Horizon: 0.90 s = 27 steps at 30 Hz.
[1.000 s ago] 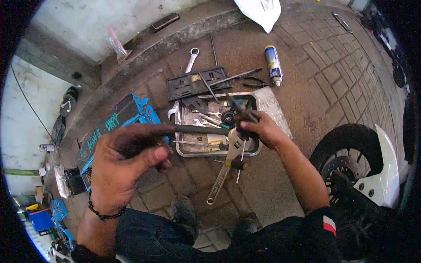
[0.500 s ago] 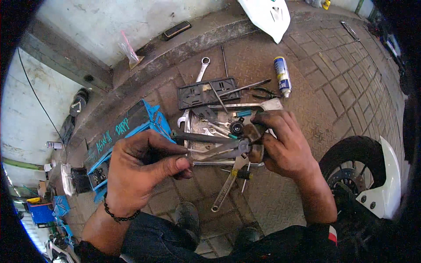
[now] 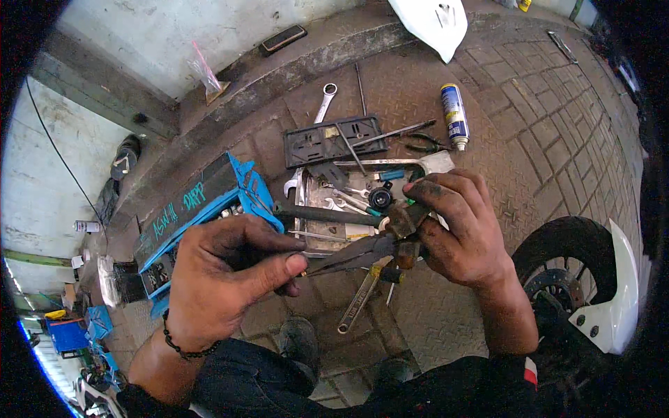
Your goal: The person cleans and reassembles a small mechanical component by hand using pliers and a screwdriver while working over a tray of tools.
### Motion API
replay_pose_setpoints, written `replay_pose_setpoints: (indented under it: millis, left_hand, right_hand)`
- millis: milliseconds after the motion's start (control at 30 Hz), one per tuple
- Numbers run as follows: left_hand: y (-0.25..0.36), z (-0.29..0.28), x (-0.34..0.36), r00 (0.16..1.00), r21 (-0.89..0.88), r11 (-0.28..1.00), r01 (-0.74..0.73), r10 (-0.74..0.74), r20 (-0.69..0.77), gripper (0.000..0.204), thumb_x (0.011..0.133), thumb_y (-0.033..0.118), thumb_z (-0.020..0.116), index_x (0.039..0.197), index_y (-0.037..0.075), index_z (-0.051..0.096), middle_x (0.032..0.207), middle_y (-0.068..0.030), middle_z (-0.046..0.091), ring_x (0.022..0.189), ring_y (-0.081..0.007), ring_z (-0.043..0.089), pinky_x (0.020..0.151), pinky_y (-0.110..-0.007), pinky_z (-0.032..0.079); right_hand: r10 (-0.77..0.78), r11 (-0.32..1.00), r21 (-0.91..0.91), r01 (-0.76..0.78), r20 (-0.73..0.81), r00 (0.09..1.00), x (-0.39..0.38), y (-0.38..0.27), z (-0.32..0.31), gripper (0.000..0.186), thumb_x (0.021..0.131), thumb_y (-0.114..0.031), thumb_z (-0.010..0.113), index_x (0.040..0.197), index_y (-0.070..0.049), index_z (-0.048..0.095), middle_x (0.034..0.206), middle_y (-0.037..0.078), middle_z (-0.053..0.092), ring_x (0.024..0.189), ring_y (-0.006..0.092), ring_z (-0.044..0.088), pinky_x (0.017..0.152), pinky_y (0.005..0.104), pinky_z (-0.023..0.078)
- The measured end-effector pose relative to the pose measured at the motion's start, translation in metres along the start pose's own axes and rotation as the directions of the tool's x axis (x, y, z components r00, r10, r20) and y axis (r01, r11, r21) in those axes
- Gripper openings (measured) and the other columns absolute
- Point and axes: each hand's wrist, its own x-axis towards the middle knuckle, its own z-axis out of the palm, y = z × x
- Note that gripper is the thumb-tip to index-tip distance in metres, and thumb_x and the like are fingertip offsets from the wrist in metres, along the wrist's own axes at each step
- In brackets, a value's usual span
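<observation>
My right hand (image 3: 456,230) is closed around a dark, grimy metal part (image 3: 408,221) with rusty brown blocks; its exact kind is unclear. From it a straight dark bar (image 3: 324,214) and tapered dark prongs (image 3: 352,256) reach toward my left hand (image 3: 230,272). Thumb and forefinger of that hand are pinched together at the prong tips. What sits between them is mostly hidden. Below the part lies a metal tray (image 3: 298,198) with several small tools and a round black piece (image 3: 380,198). A combination wrench (image 3: 357,301) rests on the floor nearer me.
Left of the tray stands an open blue toolbox (image 3: 182,209). Beyond the tray are a black plastic panel (image 3: 334,141), a ring-ended wrench (image 3: 325,102), pliers (image 3: 426,143) and a spray can (image 3: 454,117). A motorcycle wheel (image 3: 557,261) with a white fender is at right.
The held part has turned slightly, its prongs now looking darker and tilting lower toward my left hand. Both hands keep nearly the same places and grips. The view has shifted a little.
</observation>
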Motion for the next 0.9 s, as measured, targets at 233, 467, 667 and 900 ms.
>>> replay_pose_setpoints:
  millis: [233, 467, 667, 900]
  left_hand:
    - [-0.0018, -0.002, -0.0005, 0.999, 0.035, 0.998, 0.044, -0.045, 0.031, 0.013, 0.078, 0.003, 0.071, 0.084, -0.006, 0.063, 0.076, -0.0091, 0.064, 0.064, -0.0138, 0.063, 0.059, -0.026, 0.053]
    - [-0.0046, -0.0023, -0.0043, 1.0, 0.116, 0.993, -0.008, 0.006, 0.013, 0.014, 0.079, 0.005, 0.07, 0.086, -0.004, 0.062, 0.078, -0.0069, 0.064, 0.068, -0.0114, 0.062, 0.06, -0.024, 0.051]
    - [-0.0003, 0.0001, -0.0058, 1.0, 0.124, 0.992, 0.021, -0.023, 0.014, 0.013, 0.08, 0.006, 0.069, 0.086, -0.003, 0.062, 0.078, -0.0067, 0.063, 0.067, -0.012, 0.062, 0.06, -0.024, 0.051]
    - [-0.0017, -0.0036, -0.0068, 0.997, 0.082, 0.996, 0.033, -0.039, 0.07, 0.014, 0.081, 0.007, 0.069, 0.086, -0.004, 0.061, 0.077, -0.0069, 0.063, 0.066, -0.0131, 0.062, 0.06, -0.024, 0.052]
  right_hand:
    - [0.058, 0.998, 0.004, -0.058, 0.05, 0.997, 0.001, -0.0047, -0.0016, 0.036, 0.069, -0.004, 0.063, 0.104, -0.003, 0.058, 0.108, 0.011, 0.058, 0.096, 0.0315, 0.055, 0.081, 0.0428, 0.044]
    - [0.081, 0.996, 0.039, -0.083, 0.041, 0.996, 0.0023, -0.0047, -0.0038, 0.04, 0.071, -0.016, 0.068, 0.107, -0.006, 0.058, 0.106, 0.01, 0.056, 0.097, 0.0311, 0.052, 0.087, 0.0416, 0.043]
    - [0.107, 0.994, 0.034, -0.107, 0.008, 0.994, 0.002, -0.0072, -0.0016, 0.04, 0.072, -0.008, 0.066, 0.111, -0.005, 0.057, 0.108, 0.011, 0.059, 0.097, 0.033, 0.054, 0.085, 0.042, 0.044]
    - [0.106, 0.994, 0.036, -0.107, 0.04, 0.994, 0.0033, -0.0112, -0.0032, 0.039, 0.073, -0.008, 0.066, 0.111, -0.006, 0.058, 0.109, 0.01, 0.059, 0.1, 0.0316, 0.053, 0.085, 0.0416, 0.044]
